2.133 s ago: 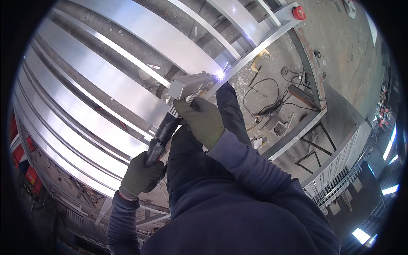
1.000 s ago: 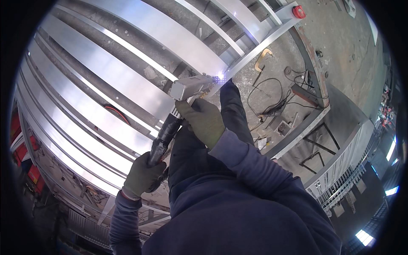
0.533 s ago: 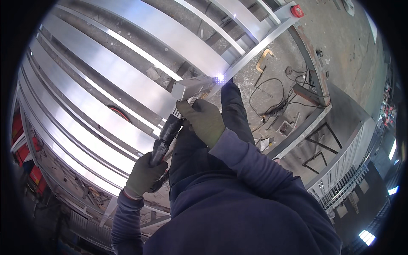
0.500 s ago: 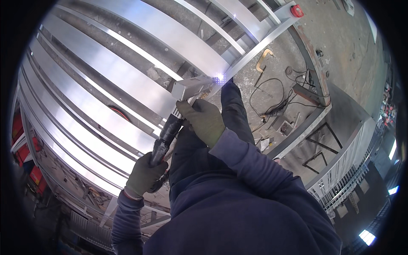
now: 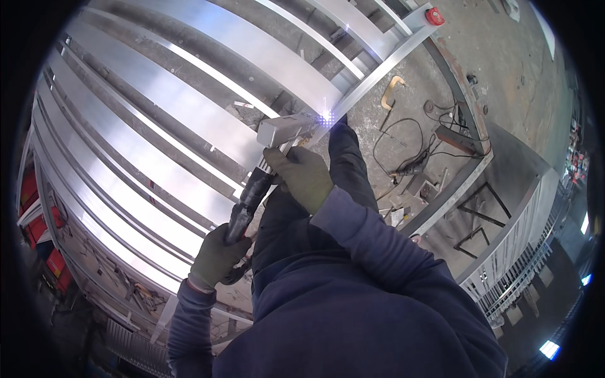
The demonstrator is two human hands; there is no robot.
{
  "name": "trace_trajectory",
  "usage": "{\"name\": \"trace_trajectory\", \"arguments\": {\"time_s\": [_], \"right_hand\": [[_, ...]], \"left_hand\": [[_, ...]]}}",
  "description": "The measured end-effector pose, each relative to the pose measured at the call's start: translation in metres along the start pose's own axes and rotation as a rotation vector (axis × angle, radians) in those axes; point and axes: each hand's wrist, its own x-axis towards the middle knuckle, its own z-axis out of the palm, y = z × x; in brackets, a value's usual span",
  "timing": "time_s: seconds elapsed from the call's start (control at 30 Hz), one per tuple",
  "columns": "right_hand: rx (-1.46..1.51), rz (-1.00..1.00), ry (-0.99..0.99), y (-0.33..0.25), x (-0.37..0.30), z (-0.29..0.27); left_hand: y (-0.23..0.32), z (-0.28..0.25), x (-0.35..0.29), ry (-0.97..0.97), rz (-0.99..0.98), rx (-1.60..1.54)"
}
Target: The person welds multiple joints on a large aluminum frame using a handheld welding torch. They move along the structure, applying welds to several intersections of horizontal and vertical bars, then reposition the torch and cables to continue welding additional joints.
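Both my hands wear olive-green gloves. My left hand [image 5: 218, 257] is closed round the rear of a black-handled welding gun [image 5: 246, 205]. Further forward, my right hand [image 5: 302, 176] wraps the gun near its ribbed metal part. A silver box-shaped piece [image 5: 280, 130] lies along the front of the gun; whether it belongs to it I cannot tell. A bright violet-white spark [image 5: 326, 118] glows at the tip, where a broad metal slat meets the edge bar [image 5: 378, 75] of a slatted metal frame [image 5: 189, 94]. Glare hides the exact contact.
A yellow C-clamp [image 5: 392, 92], a tangle of black cable [image 5: 413, 157] and scraps lie on the concrete floor to the right. Steel bars [image 5: 450, 195] form another frame there. A red round object [image 5: 434, 16] sits at the far corner of the slatted frame.
The view has shifted slightly. My hands keep their hold on the welding gun, and the spark stays at nearly the same joint, with a thin streak now rising above it.
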Motion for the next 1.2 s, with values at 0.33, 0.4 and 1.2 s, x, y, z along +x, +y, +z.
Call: {"name": "trace_trajectory", "arguments": {"time_s": [0.33,0.4,1.2], "right_hand": [[0.003,-0.033,-0.145,0.003,-0.028,0.024],[0.014,-0.028,-0.162,0.006,-0.027,0.025],[-0.096,0.122,-0.207,0.042,0.01,0.028]], "left_hand": [[-0.04,0.004,-0.027,0.079,-0.02,-0.064],[-0.04,0.007,-0.029,0.076,-0.018,-0.051],[-0.07,0.002,-0.003,0.031,-0.069,-0.095]]}}
